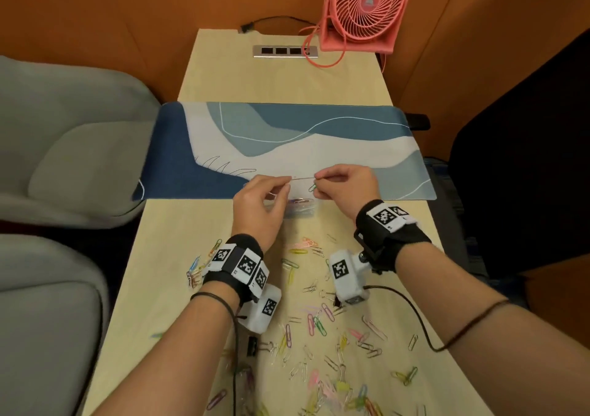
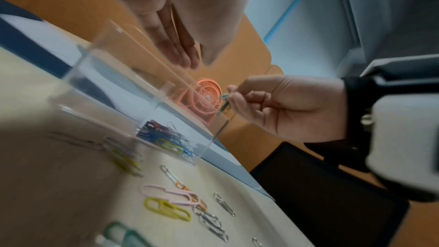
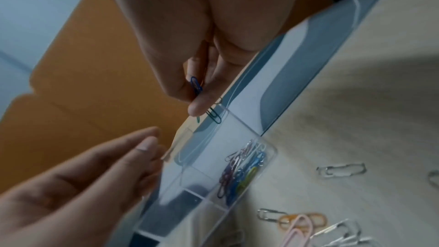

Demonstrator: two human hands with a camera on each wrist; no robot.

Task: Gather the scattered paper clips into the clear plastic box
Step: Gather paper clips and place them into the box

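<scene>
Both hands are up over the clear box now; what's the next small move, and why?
Probably let the right hand release its pinched paper clips into the clear plastic box: they hang just above its open top, where other clips already lie.

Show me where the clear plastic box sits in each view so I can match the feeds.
Head: clear plastic box at centre, below and between the two hands, at the desk mat's near edge.
Left wrist: left of centre, tilted, clips in its lower corner.
Right wrist: lower centre, running diagonally, clips in its right compartment.
Shared landmark: the blue desk mat behind the box.
</scene>
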